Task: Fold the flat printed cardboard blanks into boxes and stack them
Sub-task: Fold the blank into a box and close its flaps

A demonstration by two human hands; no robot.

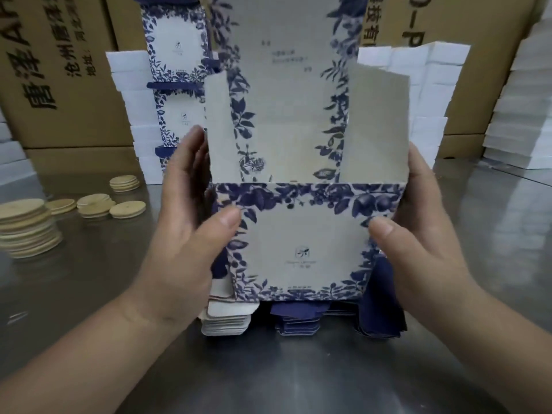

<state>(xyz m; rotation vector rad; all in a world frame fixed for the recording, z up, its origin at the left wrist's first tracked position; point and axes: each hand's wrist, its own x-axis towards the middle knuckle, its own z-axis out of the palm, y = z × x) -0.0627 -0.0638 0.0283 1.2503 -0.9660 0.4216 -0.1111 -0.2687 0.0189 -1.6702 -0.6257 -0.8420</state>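
A white cardboard blank printed with blue leaves is partly folded into a box and held upright in the middle of the view. Its front panel faces me; two side flaps and a tall back panel stand up behind. My left hand grips its left side, thumb on the front panel and fingers along the side. My right hand grips the right side the same way. Under the box lies a pile of flat blanks. A stack of folded boxes rises at the back left.
The work surface is a steel table. Piles of round wooden discs lie at the left. White foam blocks and brown shipping cartons stand along the back.
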